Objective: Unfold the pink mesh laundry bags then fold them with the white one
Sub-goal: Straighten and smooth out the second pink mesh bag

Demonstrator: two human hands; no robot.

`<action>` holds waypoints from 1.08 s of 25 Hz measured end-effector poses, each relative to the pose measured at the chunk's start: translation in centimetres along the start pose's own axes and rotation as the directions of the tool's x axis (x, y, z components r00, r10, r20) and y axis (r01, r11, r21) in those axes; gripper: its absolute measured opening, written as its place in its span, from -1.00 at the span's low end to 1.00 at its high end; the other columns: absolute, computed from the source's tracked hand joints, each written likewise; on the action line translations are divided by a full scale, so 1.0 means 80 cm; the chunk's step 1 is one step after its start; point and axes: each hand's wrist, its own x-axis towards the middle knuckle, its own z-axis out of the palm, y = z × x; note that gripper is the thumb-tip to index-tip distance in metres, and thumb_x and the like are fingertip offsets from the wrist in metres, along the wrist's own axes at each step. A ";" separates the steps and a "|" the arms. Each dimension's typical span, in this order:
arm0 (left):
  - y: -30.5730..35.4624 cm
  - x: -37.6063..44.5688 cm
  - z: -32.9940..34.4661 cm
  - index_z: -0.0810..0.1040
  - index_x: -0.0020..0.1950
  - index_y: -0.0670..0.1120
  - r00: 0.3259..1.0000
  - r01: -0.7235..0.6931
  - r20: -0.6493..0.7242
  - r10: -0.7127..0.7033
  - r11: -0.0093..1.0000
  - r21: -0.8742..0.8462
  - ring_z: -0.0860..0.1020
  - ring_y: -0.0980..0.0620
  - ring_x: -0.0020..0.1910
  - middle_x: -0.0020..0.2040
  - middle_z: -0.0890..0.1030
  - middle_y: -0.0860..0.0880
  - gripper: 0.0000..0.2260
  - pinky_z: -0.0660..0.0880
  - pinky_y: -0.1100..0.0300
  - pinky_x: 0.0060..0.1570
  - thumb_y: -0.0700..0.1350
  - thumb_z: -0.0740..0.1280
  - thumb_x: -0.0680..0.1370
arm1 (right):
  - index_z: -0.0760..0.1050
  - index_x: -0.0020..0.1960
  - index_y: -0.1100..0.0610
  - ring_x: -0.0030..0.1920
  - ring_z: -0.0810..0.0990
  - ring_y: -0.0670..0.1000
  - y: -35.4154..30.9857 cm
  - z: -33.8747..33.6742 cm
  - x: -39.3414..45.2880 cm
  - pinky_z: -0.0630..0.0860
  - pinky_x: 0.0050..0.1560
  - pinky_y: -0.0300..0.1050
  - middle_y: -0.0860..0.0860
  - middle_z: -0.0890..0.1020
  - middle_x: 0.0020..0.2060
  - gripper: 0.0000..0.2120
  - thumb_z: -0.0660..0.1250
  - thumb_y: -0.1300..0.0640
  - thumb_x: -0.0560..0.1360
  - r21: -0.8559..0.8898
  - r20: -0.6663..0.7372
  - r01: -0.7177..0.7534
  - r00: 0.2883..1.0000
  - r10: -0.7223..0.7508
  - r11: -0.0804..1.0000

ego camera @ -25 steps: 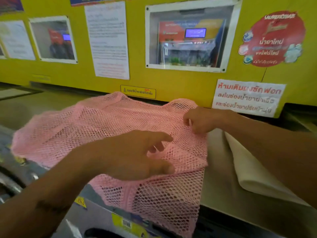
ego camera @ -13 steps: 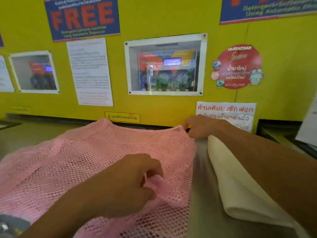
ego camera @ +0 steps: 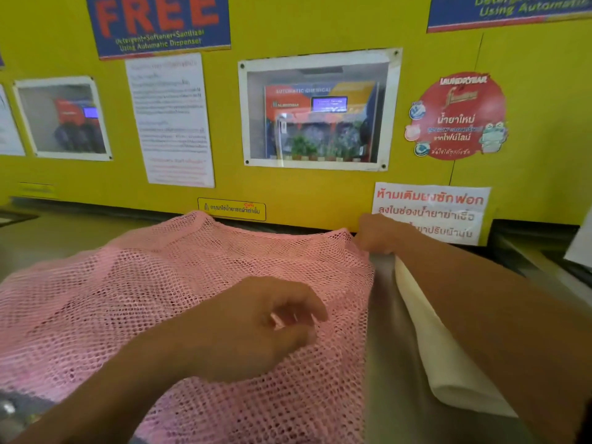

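A pink mesh laundry bag (ego camera: 153, 296) lies spread wide over the grey metal machine top (ego camera: 384, 322). My right hand (ego camera: 378, 235) pinches its far right corner close to the yellow wall. Over the middle of the mesh, my left hand (ego camera: 256, 325) has its fingers curled against the thumb and seems to pinch a small fold of the netting. The white bag (ego camera: 448, 357) lies folded to the right of the pink one, partly hidden under my right forearm.
A yellow wall panel (ego camera: 304, 193) with posters, a warning notice (ego camera: 429, 213) and a windowed dispenser (ego camera: 320, 113) rises right behind the surface. The pink mesh hangs over the front edge at lower left, above part of a machine (ego camera: 9, 411).
My right hand has drawn the far right corner back toward the wall, flattening the mesh. My left hand went from spread fingers to curled fingers on the netting. The view tilted up.
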 end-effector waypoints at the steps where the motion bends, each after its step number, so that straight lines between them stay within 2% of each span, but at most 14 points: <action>1: -0.007 0.020 0.010 0.57 0.15 0.18 0.995 0.008 -0.096 0.004 0.993 0.118 0.53 0.27 0.06 0.06 0.60 0.22 -0.82 0.51 0.10 0.18 0.07 0.32 0.55 | 0.45 -0.24 0.21 -0.33 0.46 0.02 -0.003 0.003 -0.001 0.33 -0.40 -0.19 0.12 0.52 -0.32 -0.84 0.27 0.19 0.50 0.008 0.060 -0.018 0.998 0.018 1.000; 3: -0.027 0.056 0.024 0.49 0.27 0.19 0.985 0.042 -0.172 0.003 0.966 0.254 0.42 0.19 0.25 0.26 0.49 0.17 -0.72 0.38 -0.02 0.33 0.15 0.25 0.57 | 0.52 -0.12 0.23 -0.25 0.51 0.05 -0.014 0.011 0.005 0.36 -0.36 -0.16 0.17 0.58 -0.19 -0.89 0.23 0.22 0.47 0.039 0.103 -0.006 0.995 0.002 0.999; 6: -0.067 0.088 0.034 0.20 0.50 0.23 0.973 0.233 -0.123 -0.198 0.842 0.487 0.08 -0.07 0.56 0.58 0.14 0.03 -0.49 0.00 -0.30 0.49 0.31 0.05 0.56 | 0.37 -0.31 0.16 -0.39 0.38 -0.01 -0.029 0.013 0.017 0.25 -0.44 -0.15 0.07 0.42 -0.35 -0.85 0.22 0.25 0.44 0.163 0.047 -0.003 0.999 -0.005 0.987; 7: -0.079 0.090 0.039 0.08 0.53 0.26 0.956 0.280 -0.077 -0.281 0.813 0.510 -0.06 -0.08 0.59 0.62 0.00 0.02 -0.44 -0.14 -0.34 0.47 0.35 -0.02 0.55 | 0.33 -0.32 0.14 -0.41 0.35 -0.03 -0.031 0.012 0.018 0.24 -0.45 -0.15 0.05 0.40 -0.37 -0.81 0.21 0.25 0.46 0.169 0.043 -0.010 0.999 0.003 0.986; 9: -0.098 0.091 0.050 -0.10 0.54 0.31 0.936 0.319 -0.029 -0.351 0.812 0.488 -0.18 -0.07 0.59 0.62 -0.14 0.02 -0.39 -0.23 -0.37 0.44 0.42 -0.11 0.51 | 0.40 -0.20 0.17 -0.32 0.42 -0.02 -0.028 0.018 0.021 0.30 -0.40 -0.17 0.05 0.45 -0.29 -0.85 0.17 0.20 0.54 0.130 0.023 -0.011 1.000 0.008 0.991; 11: -0.106 0.090 0.053 -0.15 0.53 0.33 0.940 0.315 -0.042 -0.337 0.817 0.483 -0.20 -0.05 0.58 0.62 -0.15 0.04 -0.38 -0.25 -0.36 0.44 0.44 -0.15 0.49 | 0.42 0.04 0.19 -0.16 0.49 0.03 -0.018 0.032 0.023 0.35 -0.32 -0.15 0.06 0.49 -0.16 -0.89 0.19 0.18 0.56 0.106 0.026 -0.029 0.999 0.026 0.994; 13: -0.107 0.088 0.052 -0.15 0.52 0.35 0.944 0.312 -0.058 -0.324 0.826 0.470 -0.20 -0.04 0.58 0.62 -0.15 0.06 -0.38 -0.26 -0.35 0.44 0.45 -0.15 0.48 | 0.41 0.14 0.16 -0.06 0.53 0.07 -0.011 0.038 0.026 0.45 -0.21 -0.10 0.07 0.52 -0.07 -0.80 0.23 0.19 0.52 0.143 0.013 -0.042 0.999 0.040 0.989; 15: -0.107 0.088 0.052 -0.15 0.52 0.35 0.946 0.310 -0.067 -0.316 0.828 0.467 -0.20 -0.03 0.58 0.62 -0.14 0.06 -0.37 -0.26 -0.35 0.44 0.46 -0.16 0.47 | 0.45 0.09 0.15 -0.06 0.55 0.09 -0.010 0.032 0.028 0.51 -0.10 -0.03 0.07 0.56 -0.06 -0.81 0.27 0.17 0.48 0.080 -0.088 -0.050 0.995 0.057 0.996; 17: -0.108 0.089 0.052 -0.15 0.52 0.35 0.946 0.308 -0.065 -0.317 0.822 0.478 -0.19 -0.04 0.58 0.62 -0.14 0.05 -0.37 -0.26 -0.36 0.43 0.46 -0.16 0.47 | 0.45 -0.03 0.13 -0.10 0.56 0.10 -0.015 0.019 0.026 0.49 -0.09 0.00 0.06 0.57 -0.11 -0.89 0.29 0.14 0.46 -0.089 -0.193 -0.106 0.977 0.087 0.990; 20: -0.106 0.089 0.051 -0.15 0.53 0.33 0.941 0.314 -0.042 -0.336 0.819 0.481 -0.20 -0.05 0.58 0.62 -0.16 0.05 -0.36 -0.27 -0.37 0.43 0.46 -0.15 0.48 | 0.42 -0.13 0.10 -0.12 0.56 0.10 -0.027 0.010 0.016 0.43 -0.12 -0.01 0.03 0.55 -0.19 -0.90 0.30 0.09 0.45 -0.262 -0.222 -0.194 0.965 0.137 0.945; 21: -0.104 0.089 0.050 -0.16 0.53 0.33 0.938 0.316 -0.028 -0.345 0.820 0.477 -0.21 -0.05 0.58 0.62 -0.17 0.05 -0.37 -0.28 -0.37 0.42 0.45 -0.15 0.48 | 0.41 -0.14 0.11 -0.12 0.55 0.10 -0.031 0.011 0.015 0.42 -0.14 -0.03 0.03 0.53 -0.20 -0.90 0.29 0.09 0.47 -0.247 -0.198 -0.169 0.973 0.122 0.954; 23: -0.099 0.090 0.045 -0.15 0.54 0.32 0.933 0.316 0.003 -0.360 0.824 0.471 -0.22 -0.05 0.58 0.62 -0.17 0.05 -0.37 -0.28 -0.37 0.43 0.44 -0.12 0.50 | 0.45 -0.11 0.15 -0.07 0.53 0.10 -0.038 0.017 0.017 0.45 -0.15 -0.06 0.05 0.53 -0.14 -0.88 0.23 0.10 0.53 -0.183 -0.011 -0.082 0.997 0.081 0.980; 25: -0.096 0.090 0.036 -0.06 0.55 0.30 0.935 0.304 0.020 -0.353 0.832 0.463 -0.14 -0.05 0.59 0.62 -0.11 0.05 -0.38 -0.22 -0.35 0.45 0.42 -0.06 0.51 | 0.50 0.12 0.18 0.08 0.53 0.12 -0.042 0.020 0.018 0.49 0.07 -0.03 0.11 0.55 0.12 -0.77 0.16 0.10 0.57 -0.200 0.151 -0.068 0.984 0.099 0.978; 27: -0.093 0.087 0.019 0.11 0.54 0.26 0.945 0.300 0.012 -0.326 0.884 0.359 0.04 -0.04 0.58 0.61 0.05 0.06 -0.40 -0.06 -0.27 0.50 0.39 0.03 0.51 | 0.45 0.32 0.20 0.16 0.50 0.14 -0.054 0.013 0.017 0.49 0.12 -0.01 0.15 0.50 0.28 -0.63 0.16 0.10 0.57 -0.207 0.131 -0.063 0.987 0.091 0.976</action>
